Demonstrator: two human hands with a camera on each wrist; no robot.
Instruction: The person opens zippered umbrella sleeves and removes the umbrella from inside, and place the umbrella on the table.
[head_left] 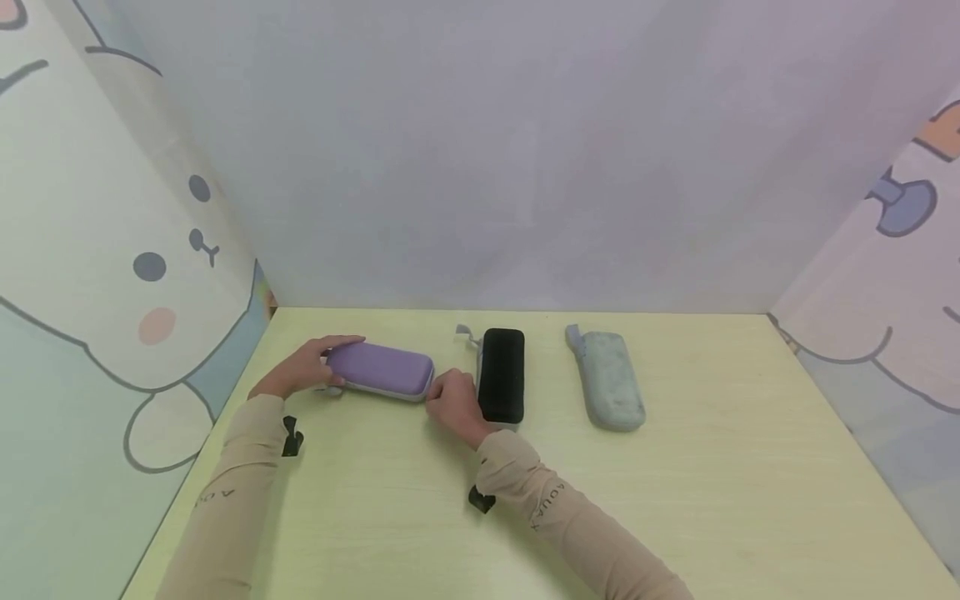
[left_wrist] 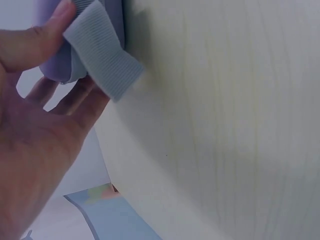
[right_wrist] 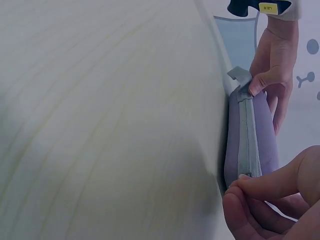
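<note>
A purple zippered case (head_left: 381, 369) lies on the table, its long side running left to right. My left hand (head_left: 303, 368) grips its left end, thumb on the near side and fingers round the far side. From that end sticks out a grey ribbed fabric tab (left_wrist: 102, 52), close to the thumb. Along the case's side runs a grey zipper (right_wrist: 246, 135), best seen in the right wrist view. At the case's right end my right hand (head_left: 456, 407) pinches the zipper pull between thumb and forefinger; the fingertips mostly hide the pull.
Just right of my right hand lies a black case (head_left: 502, 375) with a grey side and a tab. Farther right is a pale grey fuzzy case (head_left: 611, 382), also tabbed. Pale curtains with cartoon figures (head_left: 150, 267) enclose the wooden table (head_left: 712, 467) at the back and sides.
</note>
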